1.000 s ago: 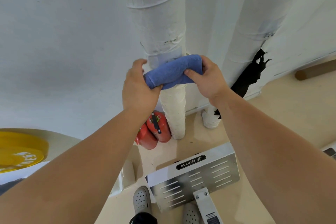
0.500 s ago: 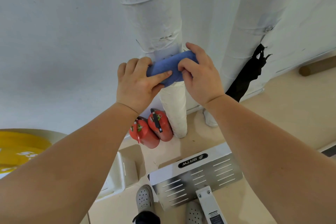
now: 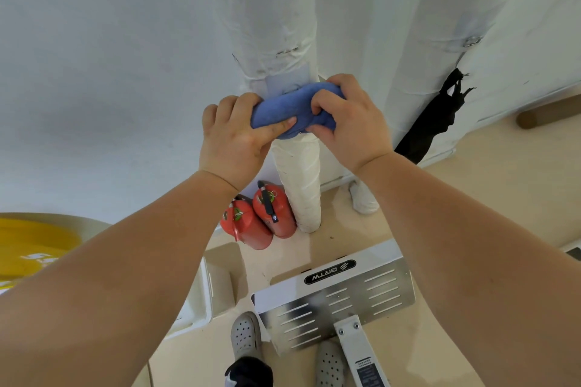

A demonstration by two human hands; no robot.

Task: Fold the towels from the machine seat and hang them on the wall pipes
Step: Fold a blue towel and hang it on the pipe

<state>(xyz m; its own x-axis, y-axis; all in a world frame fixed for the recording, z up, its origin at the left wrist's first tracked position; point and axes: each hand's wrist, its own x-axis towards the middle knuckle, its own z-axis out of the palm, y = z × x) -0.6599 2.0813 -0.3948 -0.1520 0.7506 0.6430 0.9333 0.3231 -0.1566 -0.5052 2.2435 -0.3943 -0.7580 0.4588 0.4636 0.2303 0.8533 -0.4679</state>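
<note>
Left hand [image 3: 232, 138] and right hand [image 3: 349, 122] both closed around blue towel [image 3: 289, 108]. Towel pressed against the white pipe [image 3: 276, 25] (bunched, roll-shaped), extinguishers [image 3: 261, 217] on floor below.

Bright, even, diffuse light with no visible source. Soft shadows only, faint on the wall [image 3: 94, 72] toward 9 o'clock. Mild glare off the metal plate [image 3: 345, 305] at 6 o'clock. Strong wide-angle bending toward the edges; forearms ballooning at 5 and 7 o'clock. Sharp centre, little blur.
</note>
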